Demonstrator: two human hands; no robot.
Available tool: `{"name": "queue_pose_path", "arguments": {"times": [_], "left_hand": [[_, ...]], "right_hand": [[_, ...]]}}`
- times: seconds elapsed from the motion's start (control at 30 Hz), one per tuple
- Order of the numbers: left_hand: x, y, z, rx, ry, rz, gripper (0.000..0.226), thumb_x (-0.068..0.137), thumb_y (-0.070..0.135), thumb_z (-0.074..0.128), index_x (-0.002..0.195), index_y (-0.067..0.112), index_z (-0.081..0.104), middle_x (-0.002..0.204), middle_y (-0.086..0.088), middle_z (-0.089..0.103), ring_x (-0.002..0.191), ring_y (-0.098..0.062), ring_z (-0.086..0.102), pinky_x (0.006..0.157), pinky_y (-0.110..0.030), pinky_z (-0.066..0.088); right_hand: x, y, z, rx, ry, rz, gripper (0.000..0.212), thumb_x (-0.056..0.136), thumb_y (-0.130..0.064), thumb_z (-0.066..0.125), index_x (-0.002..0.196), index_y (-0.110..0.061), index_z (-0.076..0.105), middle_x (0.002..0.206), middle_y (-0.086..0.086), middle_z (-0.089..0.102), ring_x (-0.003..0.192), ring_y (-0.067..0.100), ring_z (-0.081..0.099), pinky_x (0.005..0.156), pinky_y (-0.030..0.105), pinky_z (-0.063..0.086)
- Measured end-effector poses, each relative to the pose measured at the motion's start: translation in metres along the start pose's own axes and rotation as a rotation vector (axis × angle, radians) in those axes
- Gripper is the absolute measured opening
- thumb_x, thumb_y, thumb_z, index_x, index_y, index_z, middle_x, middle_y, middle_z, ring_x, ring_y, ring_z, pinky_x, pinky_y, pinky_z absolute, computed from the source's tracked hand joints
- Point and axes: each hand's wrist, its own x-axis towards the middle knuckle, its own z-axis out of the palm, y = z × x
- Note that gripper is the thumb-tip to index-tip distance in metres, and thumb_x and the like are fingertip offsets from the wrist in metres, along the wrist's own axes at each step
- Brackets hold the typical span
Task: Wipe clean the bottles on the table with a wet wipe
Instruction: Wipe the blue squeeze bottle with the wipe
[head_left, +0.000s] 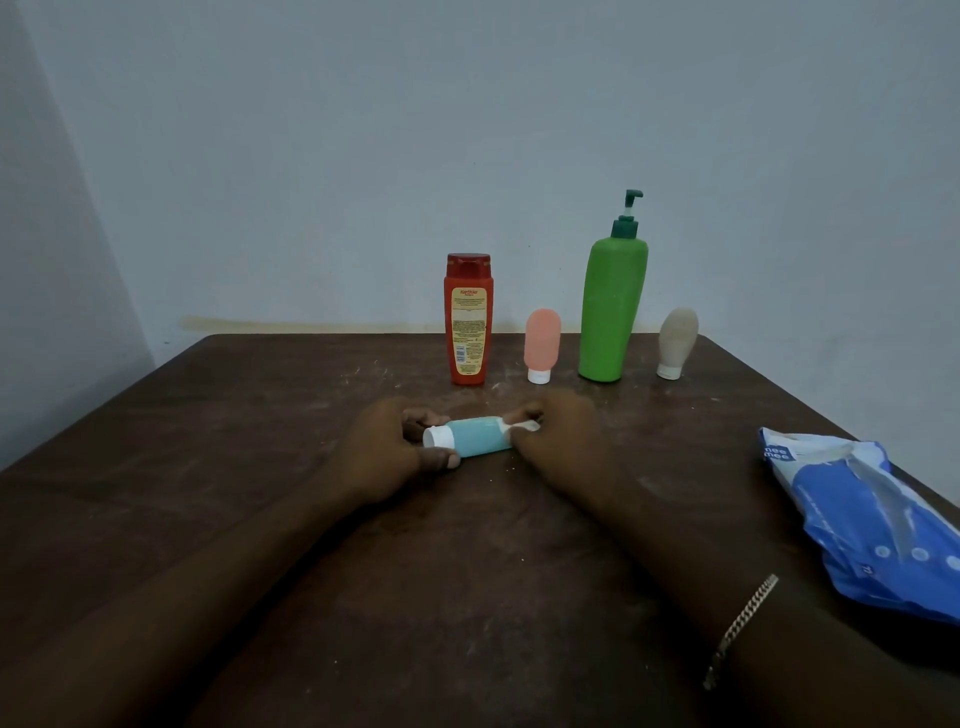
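Quick count: 5 bottles, 1 wet wipe, 1 pack of wipes, 2 hands.

4 bottles stand upright in a row near the back edge of the desk (208, 441). L to R:
- a red shampoo bottle (467, 322)
- a small pink squeeze bottle (542, 343), cap-down
- a tall green pump bottle (613, 306)
- a small beige squeeze bottle (677, 340), also cap-down

All 4 are apart, none touching.

No. 5 is a teal bottle (478, 439). It lies sideways mid-desk, in front of the row, w/ its white cap (435, 435) pointing left. The left hand (384, 447) has its fingers and thumb curled round the cap end. The right hand (556, 436) has its fingers clamped on the wet wipe (524, 427), bunched at the bottle's base end. Can't tell if the bottle rests on the wood or is lifted a bit. There's a chain bracelet (743, 623) on the right wrist.

The blue wipes pack (872, 525) sits at the desk's right edge, well apart from the hands.

Room-wise, there's a wide stretch of scuffed wood on the left and a decent gap btwn the right hand and the pack. Both forearms take up the front. The back edge runs close to the wall (467, 130).
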Motion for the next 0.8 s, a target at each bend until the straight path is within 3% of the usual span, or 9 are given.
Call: {"name": "queue_pose_path", "arguments": {"times": [0.07, 0.23, 0.33, 0.4, 0.57, 0.7, 0.8], "left_hand": [[-0.001, 0.001, -0.001, -0.022, 0.009, -0.005, 0.031, 0.074, 0.027, 0.087, 0.099, 0.029, 0.069, 0.101, 0.01, 0.069, 0.093, -0.007, 0.065, 0.072, -0.023, 0.056], [-0.006, 0.003, 0.001, -0.018, 0.054, 0.025, 0.023, 0.076, 0.017, 0.083, 0.089, 0.027, 0.067, 0.089, 0.007, 0.071, 0.083, -0.007, 0.067, 0.075, -0.028, 0.057], [-0.006, 0.003, 0.002, 0.011, 0.041, 0.037, 0.024, 0.075, 0.019, 0.084, 0.091, 0.025, 0.068, 0.093, 0.007, 0.071, 0.087, -0.007, 0.066, 0.073, -0.025, 0.054], [-0.004, 0.001, 0.002, 0.034, 0.033, 0.03, 0.028, 0.073, 0.023, 0.086, 0.093, 0.026, 0.067, 0.101, 0.008, 0.069, 0.093, -0.007, 0.064, 0.073, -0.022, 0.053], [-0.003, -0.001, 0.007, 0.061, 0.041, 0.034, 0.033, 0.073, 0.025, 0.087, 0.097, 0.028, 0.063, 0.11, 0.009, 0.067, 0.1, -0.007, 0.062, 0.079, -0.027, 0.057], [-0.005, 0.001, 0.009, 0.094, 0.07, 0.052, 0.035, 0.073, 0.026, 0.086, 0.095, 0.029, 0.06, 0.105, 0.011, 0.065, 0.094, -0.006, 0.061, 0.074, -0.022, 0.053], [-0.008, 0.004, 0.01, 0.086, 0.091, 0.07, 0.032, 0.072, 0.025, 0.086, 0.093, 0.026, 0.062, 0.098, 0.01, 0.065, 0.09, -0.007, 0.061, 0.072, -0.024, 0.051]], "right_hand": [[-0.001, -0.003, 0.001, -0.003, 0.002, -0.014, 0.027, 0.086, -0.016, 0.066, 0.112, -0.02, 0.072, 0.113, 0.001, 0.072, 0.095, 0.006, 0.061, 0.072, 0.011, 0.043], [-0.014, -0.038, 0.017, -0.026, -0.104, -0.201, 0.034, 0.09, -0.019, 0.065, 0.124, -0.023, 0.066, 0.129, -0.001, 0.06, 0.115, 0.013, 0.054, 0.095, 0.021, 0.038], [-0.013, -0.034, 0.014, -0.061, -0.107, -0.227, 0.033, 0.091, -0.017, 0.065, 0.123, -0.022, 0.067, 0.131, 0.0, 0.059, 0.117, 0.015, 0.053, 0.1, 0.025, 0.039], [-0.006, -0.018, 0.008, -0.053, -0.062, -0.146, 0.029, 0.089, -0.016, 0.066, 0.118, -0.021, 0.07, 0.126, 0.0, 0.065, 0.111, 0.012, 0.058, 0.095, 0.022, 0.042], [0.004, 0.014, -0.007, 0.04, 0.039, 0.072, 0.022, 0.084, -0.016, 0.069, 0.105, -0.018, 0.077, 0.103, -0.003, 0.076, 0.084, 0.003, 0.064, 0.063, 0.007, 0.041], [-0.004, -0.006, 0.003, 0.082, 0.05, 0.01, 0.025, 0.089, -0.02, 0.067, 0.113, -0.018, 0.073, 0.108, -0.003, 0.073, 0.09, 0.003, 0.062, 0.063, 0.006, 0.038], [-0.01, -0.03, 0.013, 0.048, -0.075, -0.093, 0.031, 0.09, -0.021, 0.066, 0.121, -0.023, 0.068, 0.118, -0.005, 0.068, 0.1, 0.005, 0.058, 0.074, 0.013, 0.039]]}}
